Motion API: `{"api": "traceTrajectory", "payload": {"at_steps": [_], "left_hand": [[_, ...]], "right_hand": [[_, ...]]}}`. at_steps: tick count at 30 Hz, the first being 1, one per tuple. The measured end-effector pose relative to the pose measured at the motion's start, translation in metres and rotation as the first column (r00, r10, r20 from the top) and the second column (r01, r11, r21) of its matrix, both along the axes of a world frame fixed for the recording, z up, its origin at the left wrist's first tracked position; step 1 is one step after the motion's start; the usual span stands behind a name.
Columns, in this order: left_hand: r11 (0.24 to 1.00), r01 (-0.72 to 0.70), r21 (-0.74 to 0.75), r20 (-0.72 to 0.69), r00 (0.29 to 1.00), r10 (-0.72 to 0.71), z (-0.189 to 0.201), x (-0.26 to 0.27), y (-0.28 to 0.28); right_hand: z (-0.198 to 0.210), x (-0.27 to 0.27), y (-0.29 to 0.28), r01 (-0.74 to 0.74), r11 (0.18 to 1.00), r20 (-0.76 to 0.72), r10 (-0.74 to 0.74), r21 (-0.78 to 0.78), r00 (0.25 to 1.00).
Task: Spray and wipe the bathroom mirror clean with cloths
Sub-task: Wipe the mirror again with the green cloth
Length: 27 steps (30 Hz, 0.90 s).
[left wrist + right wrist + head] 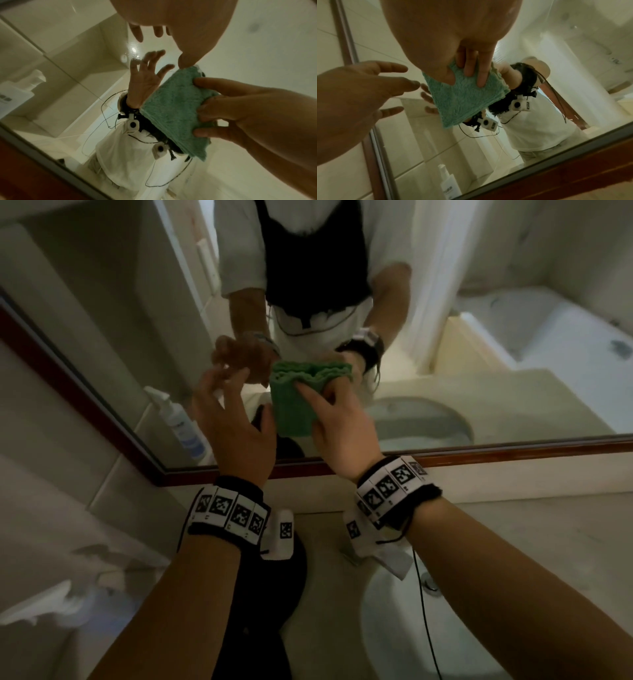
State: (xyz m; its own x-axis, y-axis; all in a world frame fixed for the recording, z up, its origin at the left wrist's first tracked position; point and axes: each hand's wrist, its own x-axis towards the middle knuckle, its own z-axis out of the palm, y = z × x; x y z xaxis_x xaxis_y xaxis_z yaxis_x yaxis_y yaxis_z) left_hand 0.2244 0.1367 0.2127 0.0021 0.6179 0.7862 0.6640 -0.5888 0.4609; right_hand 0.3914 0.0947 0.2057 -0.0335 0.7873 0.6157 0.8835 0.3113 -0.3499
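Right hand (342, 428) raised before the mirror (428, 302), fingers and thumb pinching a folded green cloth (294, 402) by its right edge. Cloth held up close to the glass, near the lower left corner of the dark wooden frame (513, 447); whether touching the glass, impossible to tell. Left hand (233, 426) just beside the cloth on its left, fingers spread and loose, gripping nothing. Reflected in the glass: a white pump bottle (178, 422). Below the arms: a pale sink (387, 628).
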Motion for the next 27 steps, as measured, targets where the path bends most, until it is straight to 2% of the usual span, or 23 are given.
{"api": "traceTrajectory", "payload": {"at_steps": [2,4,8,12,13,15,17,19,22,27], "left_hand": [[0.997,0.012,0.078,-0.041,0.999,-0.009,0.004,0.002,-0.006],[0.991,0.094,0.095,-0.084,0.993,-0.086,0.005,0.007,-0.011],[0.955,0.277,-0.101,-0.149,0.945,-0.290,-0.006,0.026,-0.013],[0.947,0.251,-0.200,-0.187,0.939,-0.288,-0.015,0.039,-0.007],[0.951,0.233,-0.202,-0.193,0.943,-0.272,-0.015,0.041,-0.008],[0.960,0.202,-0.194,-0.207,0.948,-0.241,-0.014,0.046,-0.008],[0.967,0.165,-0.194,-0.214,0.955,-0.206,-0.013,0.050,-0.008],[0.974,0.136,-0.180,-0.214,0.961,-0.174,-0.012,0.053,-0.007],[0.980,0.094,-0.175,-0.200,0.971,-0.129,-0.013,0.053,-0.006],[0.981,-0.043,-0.190,-0.132,0.991,0.018,-0.011,0.020,0.008]], "right_hand": [[0.002,-0.004,0.001,-0.023,0.999,-0.018,0.022,-0.025,1.000],[0.003,-0.002,0.000,-0.058,0.998,-0.046,0.056,-0.039,0.997],[0.008,0.009,-0.004,-0.156,0.984,-0.120,0.145,-0.087,0.982],[0.014,0.026,-0.013,-0.230,0.964,-0.172,0.206,-0.133,0.963],[0.015,0.032,-0.017,-0.196,0.974,-0.166,0.176,-0.110,0.970],[0.015,0.044,-0.025,-0.022,1.000,-0.128,0.024,0.020,0.992],[0.013,0.056,-0.031,0.191,0.966,-0.082,-0.179,0.175,0.980],[0.011,0.062,-0.032,0.323,0.914,-0.017,-0.329,0.244,0.944],[0.010,0.061,-0.027,0.366,0.905,0.095,-0.393,0.217,0.915],[-0.001,0.055,-0.018,0.421,0.896,0.162,-0.440,0.141,0.883]]}}
